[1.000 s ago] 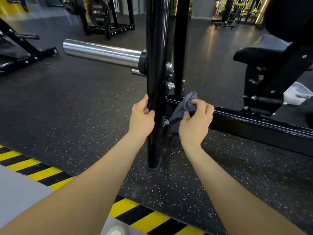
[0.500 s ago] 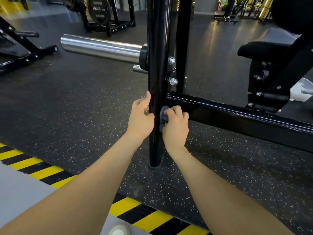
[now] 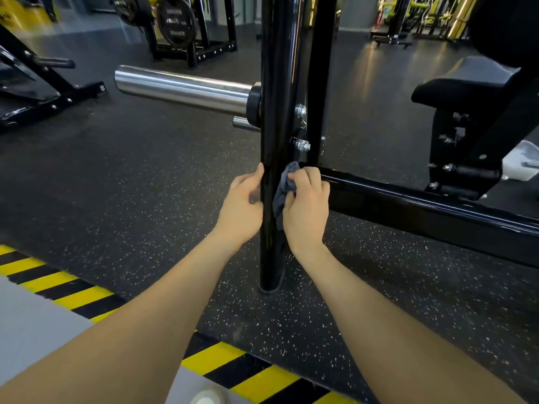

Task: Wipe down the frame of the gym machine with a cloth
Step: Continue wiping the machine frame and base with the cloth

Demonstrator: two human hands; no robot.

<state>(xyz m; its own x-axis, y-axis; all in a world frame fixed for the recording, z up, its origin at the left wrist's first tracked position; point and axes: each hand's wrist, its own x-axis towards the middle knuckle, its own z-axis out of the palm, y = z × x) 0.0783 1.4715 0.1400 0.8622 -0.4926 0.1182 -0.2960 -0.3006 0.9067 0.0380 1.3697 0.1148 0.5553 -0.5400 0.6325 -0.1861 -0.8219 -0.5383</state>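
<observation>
Since the half-second-earlier view, more of the cloth [image 3: 284,191] shows above the right hand [image 3: 303,207], its top edge bunched up toward the joint where the horizontal frame bar [image 3: 423,205] meets the upright post [image 3: 275,118]; one second ago the same hand was farther right, on that bar. Right hand: fingers curled around the grey cloth, pressing it against the right face of the post, knuckles just beside the bar's near end. Left hand [image 3: 240,209]: clasps the left side of the post at the same height, thumb lying up along the black tube, fingers partly curled against it. Post: glossy black, standing upright on the speckled rubber floor [image 3: 145,185]. Two bolts [image 3: 300,128] sit on the post just above the cloth. Chrome sleeve [image 3: 180,88]: projects left from the post, well above the hands. Padded seat [image 3: 463,86]: far right. Yellow-and-black hazard stripes [image 3: 73,290] cross the near floor.
</observation>
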